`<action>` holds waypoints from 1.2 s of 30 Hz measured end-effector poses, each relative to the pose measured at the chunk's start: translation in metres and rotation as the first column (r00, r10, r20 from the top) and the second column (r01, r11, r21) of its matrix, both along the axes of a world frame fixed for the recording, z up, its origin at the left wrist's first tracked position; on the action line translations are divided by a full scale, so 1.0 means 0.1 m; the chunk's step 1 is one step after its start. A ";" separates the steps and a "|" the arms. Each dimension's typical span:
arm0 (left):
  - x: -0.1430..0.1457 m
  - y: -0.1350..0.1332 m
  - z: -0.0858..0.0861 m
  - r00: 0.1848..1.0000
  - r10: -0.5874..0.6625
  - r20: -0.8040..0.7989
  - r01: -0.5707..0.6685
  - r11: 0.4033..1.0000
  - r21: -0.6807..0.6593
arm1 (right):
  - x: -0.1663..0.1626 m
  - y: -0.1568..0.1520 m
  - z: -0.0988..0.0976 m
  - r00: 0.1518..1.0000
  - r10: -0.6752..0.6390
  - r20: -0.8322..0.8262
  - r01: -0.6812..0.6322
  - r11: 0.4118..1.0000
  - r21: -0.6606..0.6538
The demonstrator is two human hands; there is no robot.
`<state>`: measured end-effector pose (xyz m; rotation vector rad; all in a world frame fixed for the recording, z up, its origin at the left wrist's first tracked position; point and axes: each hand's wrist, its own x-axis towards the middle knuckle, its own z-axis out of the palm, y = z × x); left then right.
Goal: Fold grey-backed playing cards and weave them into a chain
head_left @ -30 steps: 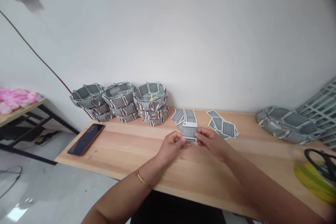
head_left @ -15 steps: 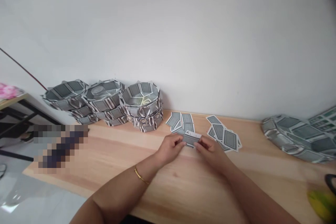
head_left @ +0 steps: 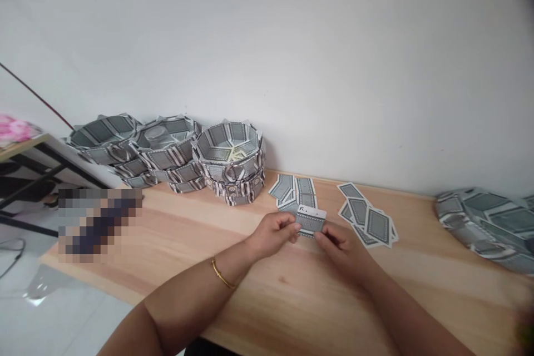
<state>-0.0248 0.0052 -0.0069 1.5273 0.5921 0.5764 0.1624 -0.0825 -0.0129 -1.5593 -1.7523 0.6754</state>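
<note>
Both my hands meet over the middle of the wooden table (head_left: 175,233) and pinch one folded playing card (head_left: 311,220) between them. My left hand (head_left: 273,233), with a gold bangle on its wrist, grips the card's left edge. My right hand (head_left: 340,245) grips its right and lower edge. The card shows a grey patterned back and a white folded strip on top. Just behind it lies a small spread of grey-backed cards (head_left: 294,190). A second fan of cards (head_left: 369,221) lies to the right of my hands.
Three stacks of bowl-shaped baskets made of folded cards (head_left: 227,158) stand against the white wall at the left. A larger flat card-woven piece (head_left: 484,221) lies at the right edge. A blurred dark object (head_left: 98,222) rests near the table's left corner.
The view has shifted down and to the right, so the baskets sit further left. My hands keep the same hold on the card, which has tilted up slightly.
</note>
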 end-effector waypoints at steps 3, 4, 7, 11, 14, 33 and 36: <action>-0.01 -0.02 0.01 0.999 0.035 0.005 -0.036 0.997 0.072 | 0.00 -0.01 0.02 1.000 0.019 -0.003 -0.019 1.000 -0.006; 0.00 -0.02 0.00 0.998 0.056 0.013 -0.056 0.996 0.074 | -0.01 -0.02 0.02 0.999 0.035 0.000 -0.035 0.999 -0.012; 0.00 -0.02 -0.01 0.994 0.105 0.041 -0.107 0.992 0.065 | -0.04 -0.01 0.04 0.997 0.063 0.035 -0.063 0.998 -0.003; -0.01 0.02 -0.01 0.991 0.132 0.017 -0.131 0.955 0.264 | -0.07 0.02 0.02 0.993 0.012 0.115 -0.027 0.992 0.125; -0.04 0.03 0.00 0.994 0.113 -0.014 -0.094 0.890 0.447 | -0.05 0.03 -0.02 0.990 0.008 0.141 -0.035 0.981 0.189; -0.06 0.04 0.01 0.971 0.080 -0.224 0.088 0.754 0.651 | -0.06 0.05 0.04 0.971 0.084 0.224 -0.112 0.987 0.117; -0.05 0.02 -0.01 0.984 0.088 -0.156 0.002 0.865 0.501 | -0.07 0.02 0.05 0.980 0.068 0.189 -0.089 0.991 0.103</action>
